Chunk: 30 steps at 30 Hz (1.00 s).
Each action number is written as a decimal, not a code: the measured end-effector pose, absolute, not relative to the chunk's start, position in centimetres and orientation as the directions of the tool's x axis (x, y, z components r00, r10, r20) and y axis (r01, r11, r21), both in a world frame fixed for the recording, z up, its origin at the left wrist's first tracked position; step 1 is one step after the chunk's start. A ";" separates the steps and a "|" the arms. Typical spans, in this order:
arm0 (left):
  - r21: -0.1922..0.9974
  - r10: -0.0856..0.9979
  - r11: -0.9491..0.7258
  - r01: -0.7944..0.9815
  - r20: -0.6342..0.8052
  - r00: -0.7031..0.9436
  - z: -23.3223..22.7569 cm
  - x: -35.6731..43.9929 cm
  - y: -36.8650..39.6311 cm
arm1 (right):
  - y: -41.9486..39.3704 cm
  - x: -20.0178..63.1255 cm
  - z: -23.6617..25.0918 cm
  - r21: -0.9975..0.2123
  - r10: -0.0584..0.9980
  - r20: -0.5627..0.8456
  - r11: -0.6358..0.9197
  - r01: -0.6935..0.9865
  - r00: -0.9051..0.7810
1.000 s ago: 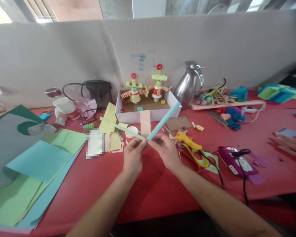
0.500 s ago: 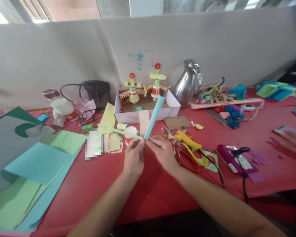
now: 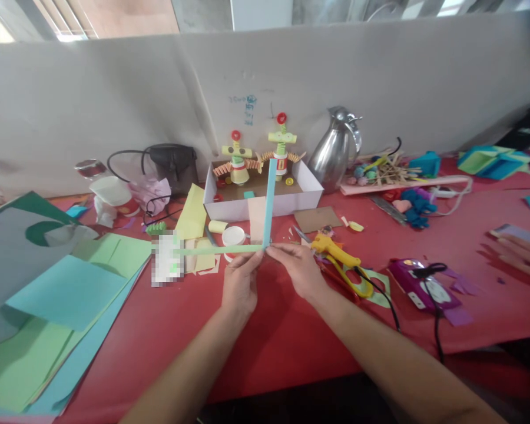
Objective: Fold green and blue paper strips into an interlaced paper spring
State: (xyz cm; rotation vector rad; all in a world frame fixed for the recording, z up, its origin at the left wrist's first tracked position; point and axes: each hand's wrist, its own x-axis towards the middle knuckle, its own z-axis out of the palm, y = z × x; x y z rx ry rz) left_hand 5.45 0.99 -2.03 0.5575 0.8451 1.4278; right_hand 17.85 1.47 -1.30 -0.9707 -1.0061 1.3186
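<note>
Left hand (image 3: 239, 281) pinching a green paper strip (image 3: 216, 250) lying level, right hand (image 3: 298, 268) pinching a blue paper strip (image 3: 269, 203) (upright), ends meeting above the red table (image 3: 265, 341), white box (image 3: 291, 203) behind.

Left hand (image 3: 239, 287) and right hand (image 3: 299, 270) pinching crossed green strip (image 3: 212, 250) and blue strip (image 3: 269, 203) above red table (image 3: 265, 347).

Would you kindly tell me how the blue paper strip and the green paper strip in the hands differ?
The blue strip stands nearly upright; the green strip runs level toward the left. The blue strip looks wider than the green strip. Both are long paper strips meeting at a corner, pinched there by the left hand and right hand.
</note>
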 end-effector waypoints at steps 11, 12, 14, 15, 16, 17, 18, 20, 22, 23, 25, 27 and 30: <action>0.678 0.941 0.320 -0.661 -0.308 0.140 -2.0 4.9 2.0 | 1.9 18.5 -1.5 -0.954 0.996 -0.073 -0.082 -0.288 -0.044; 0.678 0.941 0.321 -0.661 -0.307 0.141 -2.1 4.9 2.0 | 1.8 18.5 -1.4 -0.956 0.997 -0.069 -0.078 -0.283 -0.042; 0.678 0.941 0.322 -0.661 -0.303 0.148 -2.5 4.9 2.1 | 1.7 18.5 -1.2 -0.964 0.998 -0.061 -0.066 -0.258 -0.030; 0.679 0.943 0.320 -0.661 -0.297 0.152 -2.6 4.9 2.1 | 1.7 18.5 -1.1 -0.968 0.998 -0.061 -0.065 -0.244 -0.025; 0.683 0.945 0.316 -0.658 -0.287 0.156 -2.6 4.9 2.2 | 1.6 18.5 -1.0 -0.970 0.998 -0.061 -0.065 -0.235 -0.025; 0.691 0.949 0.308 -0.654 -0.276 0.155 -2.6 4.9 2.1 | 1.6 18.4 -1.0 -0.972 0.998 -0.059 -0.062 -0.227 -0.023; 0.702 0.953 0.295 -0.648 -0.265 0.146 -2.6 4.9 2.1 | 1.6 18.4 -1.0 -0.976 0.999 -0.050 -0.053 -0.211 -0.017; 0.733 0.962 0.263 -0.627 -0.251 0.110 -2.3 4.9 2.0 | 1.6 18.4 -1.0 -0.988 1.000 -0.012 -0.007 -0.154 0.028; 0.765 0.969 0.233 -0.600 -0.238 0.072 -2.1 5.0 1.8 | 1.6 18.4 -1.2 -0.997 0.995 0.046 0.052 -0.062 0.083; 0.780 0.971 0.221 -0.585 -0.231 0.059 -2.0 5.0 1.7 | 1.6 18.5 -1.2 -0.997 0.993 0.068 0.071 -0.023 0.093; 0.807 0.974 0.209 -0.552 -0.223 0.042 -2.0 4.9 1.6 | 1.6 18.7 -1.3 -0.995 0.993 0.098 0.096 0.031 0.069; 0.834 0.975 0.202 -0.514 -0.220 0.027 -2.1 4.9 1.6 | 1.6 18.9 -1.2 -0.988 0.991 0.130 0.127 0.090 0.026; 0.877 0.982 0.168 -0.450 -0.188 0.000 -2.3 4.7 1.6 | 1.5 19.2 -0.9 -0.969 0.988 0.154 0.156 0.194 -0.023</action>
